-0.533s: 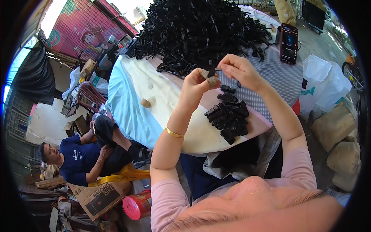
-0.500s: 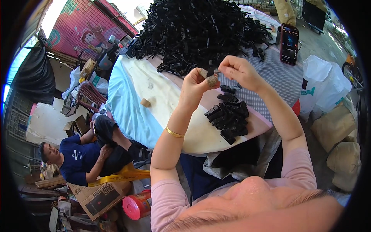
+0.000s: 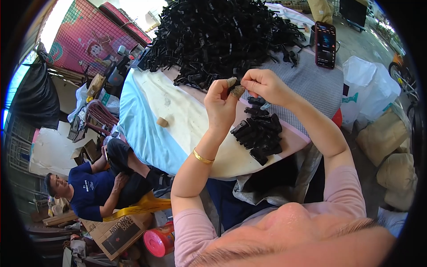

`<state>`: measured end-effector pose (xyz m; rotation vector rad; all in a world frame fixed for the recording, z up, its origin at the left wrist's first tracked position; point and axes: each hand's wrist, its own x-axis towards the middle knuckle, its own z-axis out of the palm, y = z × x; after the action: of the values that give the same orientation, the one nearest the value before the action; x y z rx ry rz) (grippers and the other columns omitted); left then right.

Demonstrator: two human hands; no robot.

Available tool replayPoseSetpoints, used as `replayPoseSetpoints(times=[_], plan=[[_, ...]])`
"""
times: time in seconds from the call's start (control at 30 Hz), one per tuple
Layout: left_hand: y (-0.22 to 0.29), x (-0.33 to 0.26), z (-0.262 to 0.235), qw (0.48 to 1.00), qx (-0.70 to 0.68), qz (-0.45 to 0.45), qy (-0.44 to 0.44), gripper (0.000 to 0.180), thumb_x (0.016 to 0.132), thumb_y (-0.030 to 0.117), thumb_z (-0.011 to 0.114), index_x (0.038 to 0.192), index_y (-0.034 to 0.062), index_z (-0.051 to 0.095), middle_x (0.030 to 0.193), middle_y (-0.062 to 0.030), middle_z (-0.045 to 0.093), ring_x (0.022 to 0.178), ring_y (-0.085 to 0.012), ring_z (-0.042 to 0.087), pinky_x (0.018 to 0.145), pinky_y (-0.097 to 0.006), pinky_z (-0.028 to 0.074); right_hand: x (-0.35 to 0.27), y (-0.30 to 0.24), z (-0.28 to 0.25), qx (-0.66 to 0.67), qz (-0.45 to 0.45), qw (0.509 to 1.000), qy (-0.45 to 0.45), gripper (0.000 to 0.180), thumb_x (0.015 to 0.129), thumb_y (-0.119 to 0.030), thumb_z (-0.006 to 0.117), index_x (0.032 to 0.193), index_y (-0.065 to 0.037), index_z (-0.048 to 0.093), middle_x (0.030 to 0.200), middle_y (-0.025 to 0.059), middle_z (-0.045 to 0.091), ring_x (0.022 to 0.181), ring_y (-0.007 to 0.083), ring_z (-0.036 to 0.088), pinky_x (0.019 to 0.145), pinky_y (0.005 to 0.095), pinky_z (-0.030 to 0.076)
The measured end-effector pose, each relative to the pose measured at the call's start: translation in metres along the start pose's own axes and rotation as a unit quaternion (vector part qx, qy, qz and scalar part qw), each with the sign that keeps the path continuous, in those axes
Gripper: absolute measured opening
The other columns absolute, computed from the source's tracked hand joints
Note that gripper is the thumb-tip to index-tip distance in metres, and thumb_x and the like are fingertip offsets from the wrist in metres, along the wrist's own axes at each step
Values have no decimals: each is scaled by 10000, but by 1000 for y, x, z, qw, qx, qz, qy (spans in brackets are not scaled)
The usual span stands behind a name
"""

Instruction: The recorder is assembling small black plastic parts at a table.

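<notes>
My left hand (image 3: 220, 109) is raised over the round table, its thumb and forefinger wrapped in worn brownish covering. Between those two fingertips is pinched a small black plastic piece (image 3: 231, 89), mostly hidden by them. Close against it, my right hand (image 3: 266, 87) has thumb and fingers pressed together; what they grip, if anything, is too small to make out. Just beyond both hands rises a big heap of black plastic pieces (image 3: 218, 42). Nearer me, below the right hand, lies a smaller cluster of black pieces (image 3: 259, 133).
Light patchwork cloth (image 3: 147, 104) covers the table, with a small tan block (image 3: 162, 122) on it. A phone (image 3: 325, 44) stands upright at the far right against a mug. White plastic bags (image 3: 367, 86) sit right of the table. Another person (image 3: 95, 187) sits at the left.
My right fingertips have come closer to the left ones, and the black piece shows less between the left fingers. The whole view has shifted slightly.
</notes>
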<state>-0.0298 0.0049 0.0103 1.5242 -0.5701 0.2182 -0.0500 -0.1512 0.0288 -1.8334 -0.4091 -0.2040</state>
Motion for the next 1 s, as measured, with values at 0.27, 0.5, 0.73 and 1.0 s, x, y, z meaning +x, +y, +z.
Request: replayPoseSetpoints(times=[0.27, 0.5, 0.73, 1.0], plan=[[-9, 3, 2, 978, 186, 89, -10, 162, 737, -6, 661, 870, -6, 568, 793, -24, 570, 677, -57, 498, 611, -174, 420, 0, 4, -6, 3, 44, 999, -5, 133, 836, -117, 535, 781, -2, 573, 591, -8, 504, 544, 49, 448, 489, 188, 351], [-6, 0, 9, 980, 149, 36, -123, 350, 700, 42, 687, 1014, 12, 533, 840, -109, 621, 778, -189, 604, 687, -271, 472, -4, 9, -58, -232, 20, 962, 143, 245, 729, -136, 599, 931, 2, 600, 781, 117, 607, 707, 179, 564, 630, 284, 443], [-5, -3, 11, 940, 185, 113, -265, 383, 705, 102, 666, 1056, 25, 533, 900, -156, 606, 843, -279, 586, 738, -323, 464, 6, 66, -134, -488, 253, 808, 211, 310, 682, -182, 573, 927, 3, 615, 913, 227, 612, 858, 349, 601, 761, 395, 478], [6, -5, 10, 926, 198, 60, -316, 334, 746, 156, 644, 1039, 28, 548, 847, -130, 627, 781, -295, 592, 715, -326, 472, 22, 97, -138, -263, 274, 925, 16, 266, 653, -63, 615, 893, 44, 570, 665, 75, 601, 522, 121, 561, 481, 256, 451]])
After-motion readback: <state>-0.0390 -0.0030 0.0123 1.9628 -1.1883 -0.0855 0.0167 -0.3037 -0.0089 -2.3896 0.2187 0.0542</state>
